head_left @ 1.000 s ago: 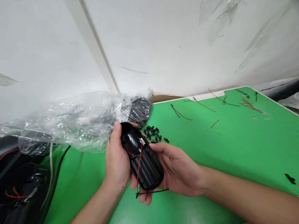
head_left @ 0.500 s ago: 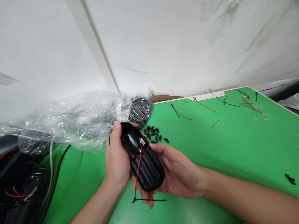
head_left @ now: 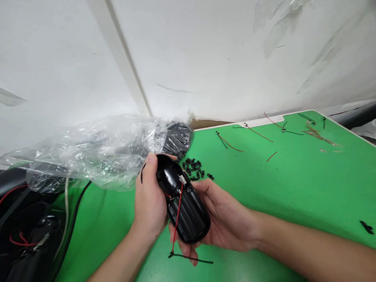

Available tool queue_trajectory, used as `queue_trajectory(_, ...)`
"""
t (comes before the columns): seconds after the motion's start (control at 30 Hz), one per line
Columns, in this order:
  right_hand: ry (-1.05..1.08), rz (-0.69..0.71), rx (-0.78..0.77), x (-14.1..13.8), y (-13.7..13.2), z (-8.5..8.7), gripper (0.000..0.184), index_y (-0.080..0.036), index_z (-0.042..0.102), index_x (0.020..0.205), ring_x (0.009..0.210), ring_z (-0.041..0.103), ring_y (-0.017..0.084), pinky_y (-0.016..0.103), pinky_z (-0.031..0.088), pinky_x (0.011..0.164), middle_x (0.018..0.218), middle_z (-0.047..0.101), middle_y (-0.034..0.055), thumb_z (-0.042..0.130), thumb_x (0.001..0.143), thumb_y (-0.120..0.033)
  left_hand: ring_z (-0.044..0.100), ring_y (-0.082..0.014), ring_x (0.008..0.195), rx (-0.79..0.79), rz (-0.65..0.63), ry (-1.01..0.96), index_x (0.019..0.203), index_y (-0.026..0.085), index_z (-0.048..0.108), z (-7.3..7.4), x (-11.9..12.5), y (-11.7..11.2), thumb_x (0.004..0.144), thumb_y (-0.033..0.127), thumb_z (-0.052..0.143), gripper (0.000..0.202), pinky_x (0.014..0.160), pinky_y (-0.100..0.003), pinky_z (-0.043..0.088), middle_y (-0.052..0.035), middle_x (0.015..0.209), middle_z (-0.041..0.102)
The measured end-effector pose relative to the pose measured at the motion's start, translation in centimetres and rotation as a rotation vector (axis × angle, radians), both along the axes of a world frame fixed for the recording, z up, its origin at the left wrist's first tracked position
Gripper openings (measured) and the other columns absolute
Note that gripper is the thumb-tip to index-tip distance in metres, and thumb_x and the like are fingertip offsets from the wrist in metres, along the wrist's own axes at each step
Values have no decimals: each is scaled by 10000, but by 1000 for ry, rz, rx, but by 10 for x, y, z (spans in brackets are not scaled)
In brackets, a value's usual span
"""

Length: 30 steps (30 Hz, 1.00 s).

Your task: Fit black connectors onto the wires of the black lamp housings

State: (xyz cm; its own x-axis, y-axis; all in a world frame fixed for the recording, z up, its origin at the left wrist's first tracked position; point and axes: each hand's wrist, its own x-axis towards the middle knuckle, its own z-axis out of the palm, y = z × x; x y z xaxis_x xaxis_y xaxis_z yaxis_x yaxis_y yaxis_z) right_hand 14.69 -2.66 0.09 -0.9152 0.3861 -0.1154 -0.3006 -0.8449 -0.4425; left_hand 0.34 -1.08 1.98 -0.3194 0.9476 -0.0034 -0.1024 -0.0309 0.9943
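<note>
The left hand's fingers are curled closed around the upper end of a black oval plastic battery case, and the right hand's fingers cup it from below. Held in both hands, the case sits tilted above the green counter, its ribbed, uncovered inner face turned up. The wiring looks part done: a red wire runs down the ribbed face from a small metal terminal, while a black wire trails loose below the case, and no cover is fitted. Just beyond the hands lies a small cluster of black plastic clips. A clear plastic bag holding dark parts sits to the left, and red and black wire pieces are scattered further along the counter. At lower left, a heap of black cases with red wires sits at the counter's edge.
</note>
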Motion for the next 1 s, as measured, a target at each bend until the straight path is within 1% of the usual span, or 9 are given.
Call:
queue_trajectory(0.17,-20,-25,6,-3,-2,1,709,-50,628,925,618,621,173,293,513,586,828,625,145,78,956,-496,645,-210,860,-13,-5,-3,944,175,690,0,0,0,929,656,504,516,753,-294,502,-71,898,686)
queue_trajectory(0.33,-23,-27,-6,-4,-4,-3,751,-23,644,921,626,642,190,294,520,563,831,612,156,95,945,-535,630,-206,828,-14,-22,-20,926,177,695,1,1,-1,922,654,520,508,741,-297,500,-71,869,674)
queue_trajectory(0.43,-15,-15,-6,-4,-4,-4,756,-5,654,920,630,652,196,309,542,595,845,622,169,124,935,-544,631,-206,809,-20,-28,-36,912,181,694,2,1,-1,915,652,534,498,719,-295,497,-65,844,666)
queue_trajectory(0.53,0,-21,-4,-3,-3,-5,726,-10,656,927,652,661,199,309,545,611,871,630,173,137,933,-517,638,-204,803,-26,-24,-42,906,181,694,2,1,-1,914,651,536,496,715,-290,494,-59,828,666)
queue_trajectory(0.63,35,-24,14,-2,-1,-6,711,-3,654,975,689,672,214,339,559,675,903,633,180,150,924,-502,644,-203,806,-28,-29,-37,917,177,694,2,0,-1,911,660,532,510,717,-291,495,-65,839,676)
queue_trajectory(0.7,76,-24,37,-1,1,-5,677,-23,627,1078,722,684,238,359,556,683,946,641,183,180,918,-507,644,-202,791,-32,-49,-33,935,174,697,1,0,-2,906,664,535,517,706,-295,495,-70,847,680)
queue_trajectory(0.8,129,-23,45,1,4,-4,602,-101,540,1206,762,690,270,363,540,650,987,662,174,205,938,-524,634,-197,757,-26,-84,-28,941,176,699,2,0,-3,908,659,533,511,681,-296,489,-72,841,680)
queue_trajectory(0.87,120,-15,13,1,4,-3,593,-108,514,1209,771,683,279,394,546,670,976,671,178,198,946,-535,622,-193,731,-17,-105,-17,923,181,697,3,1,-4,911,650,532,497,662,-295,481,-66,814,672)
queue_trajectory(1.0,40,0,-62,1,4,-4,614,-93,518,1157,791,673,283,448,546,763,960,672,197,202,911,-558,600,-187,699,-15,-149,4,908,195,689,5,2,-6,926,638,518,475,648,-297,464,-56,793,667)
